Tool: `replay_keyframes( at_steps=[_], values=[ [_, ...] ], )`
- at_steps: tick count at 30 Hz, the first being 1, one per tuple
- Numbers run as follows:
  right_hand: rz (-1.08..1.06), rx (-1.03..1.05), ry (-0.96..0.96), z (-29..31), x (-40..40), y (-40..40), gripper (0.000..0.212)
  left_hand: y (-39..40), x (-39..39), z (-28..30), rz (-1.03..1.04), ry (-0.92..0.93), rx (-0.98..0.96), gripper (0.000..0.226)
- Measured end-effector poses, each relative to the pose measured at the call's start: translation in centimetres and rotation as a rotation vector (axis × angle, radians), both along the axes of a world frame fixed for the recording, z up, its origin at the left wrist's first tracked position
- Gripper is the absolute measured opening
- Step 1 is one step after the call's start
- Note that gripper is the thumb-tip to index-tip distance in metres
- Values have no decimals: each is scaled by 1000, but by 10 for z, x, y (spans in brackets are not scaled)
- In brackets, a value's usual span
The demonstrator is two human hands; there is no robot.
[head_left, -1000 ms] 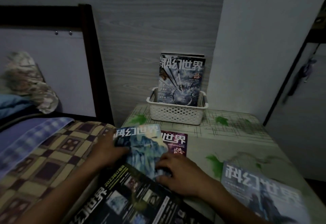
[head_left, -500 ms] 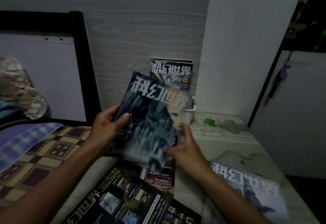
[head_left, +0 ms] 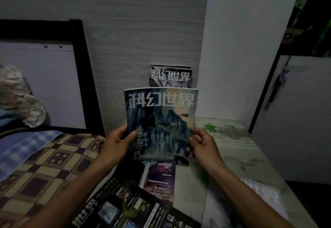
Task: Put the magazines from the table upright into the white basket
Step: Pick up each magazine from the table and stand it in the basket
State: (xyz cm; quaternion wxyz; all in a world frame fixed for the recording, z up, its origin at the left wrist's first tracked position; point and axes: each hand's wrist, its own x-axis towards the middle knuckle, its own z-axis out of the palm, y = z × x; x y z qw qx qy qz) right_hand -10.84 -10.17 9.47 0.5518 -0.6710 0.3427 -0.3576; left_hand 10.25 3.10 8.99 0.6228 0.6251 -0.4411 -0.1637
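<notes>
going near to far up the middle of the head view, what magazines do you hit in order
black magazine lying nearest → purple magazine flat on the table → blue mountain-cover magazine held upright by the left hand and right hand → magazines already standing at the wall

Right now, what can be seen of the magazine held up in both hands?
The held magazine is a thin, glossy paper issue with large white Chinese title characters across the top and dark blue-green mountain artwork below. It is upright, cover toward the camera, raised above the table. The left hand grips its lower left edge, the right hand its lower right edge. It hides the basket; only the tops of the magazines already standing behind it show.
</notes>
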Motion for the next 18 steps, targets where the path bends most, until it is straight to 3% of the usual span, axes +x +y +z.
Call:
replay_keyframes(
  at_steps=[5, 8, 11, 13, 18],
  values=[
    [-53, -12, -8, -2, 7, -10, 9, -5, 11, -5, 134, -78, 127, 40],
    [-120, -68, -45, 10, 12, -20, 12, -13, 8, 6, 150, -64, 22, 39],
    [-227, -147, -117, 41, 22, -46, 11, -34, 10, 41, 217, -148, -101, 20],
    [-295, -232, -141, 69, 31, -69, 12, -54, 18, 72, 229, -225, -158, 23],
    [-363, -330, -93, 121, 69, -136, 14, -123, 57, 119, 228, -264, -155, 24]
  ],
)
